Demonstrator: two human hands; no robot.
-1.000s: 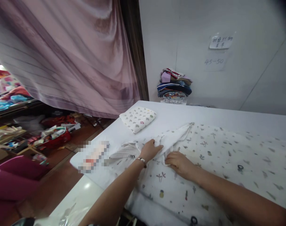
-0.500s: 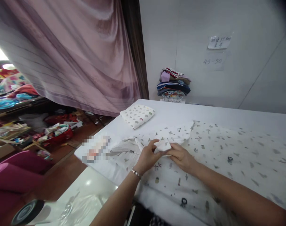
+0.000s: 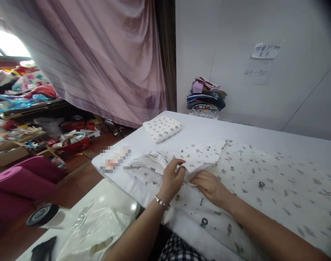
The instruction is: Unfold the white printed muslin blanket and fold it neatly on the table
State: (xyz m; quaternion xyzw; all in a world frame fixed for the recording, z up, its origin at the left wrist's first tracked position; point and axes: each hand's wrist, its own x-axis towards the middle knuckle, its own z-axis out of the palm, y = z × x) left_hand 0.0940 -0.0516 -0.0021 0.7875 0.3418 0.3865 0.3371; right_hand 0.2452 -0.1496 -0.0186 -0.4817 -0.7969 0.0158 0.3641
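A thin white cloth with small grey-brown prints (image 3: 247, 174) lies spread over the table and reaches past the right edge of the view. Its left part is folded over and bunched. My left hand (image 3: 174, 178), with a bracelet at the wrist, pinches the raised edge of this printed cloth. Close beside it on the right, my right hand (image 3: 209, 185) is closed on the same edge, fingertips partly hidden in the fabric. Behind my hands, a folded cloth with mushroom-like prints (image 3: 162, 129) lies flat near the far left corner.
The white table (image 3: 263, 132) meets a grey wall, where folded clothes (image 3: 206, 96) are stacked. A blurred-out item (image 3: 115, 158) lies at its left edge. Lower left, a side surface holds a clear jar with a black lid (image 3: 44, 215) and plastic bags (image 3: 97, 228). A pink curtain (image 3: 122, 61) hangs behind.
The small turned-up flap of cloth between my hands has flattened down, and my hands have drawn slightly apart at the edge. The whole view has shifted a little to the left.
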